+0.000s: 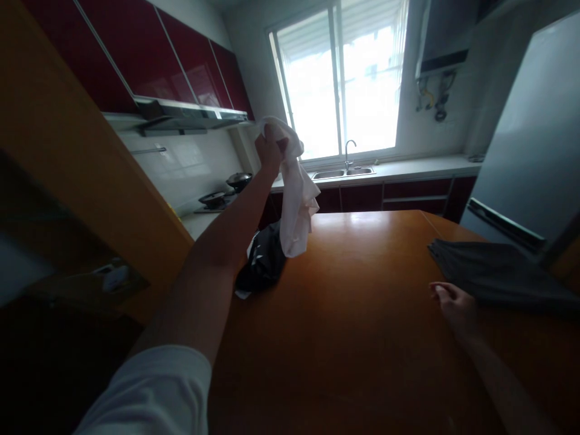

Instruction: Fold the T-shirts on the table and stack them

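Observation:
My left hand [270, 148], arm stretched far forward, grips the top of a white garment [296, 205] that hangs down in folds. Its lower end dangles over the table beside a crumpled black garment [265, 257] with white marks on it. My right hand [455, 308] is low over the table at the right, fingers curled in with the thumb against them and nothing visible in them. Just beyond it lies a folded dark grey garment [493, 272], flat on the wooden table [357, 326].
Past the table runs a counter [421, 166] with a double sink [333, 174] under the window. Pans [238, 180] stand on the stove at the left. A fridge [534, 139] rises at the right, and a wooden panel [90, 139] borders the left side.

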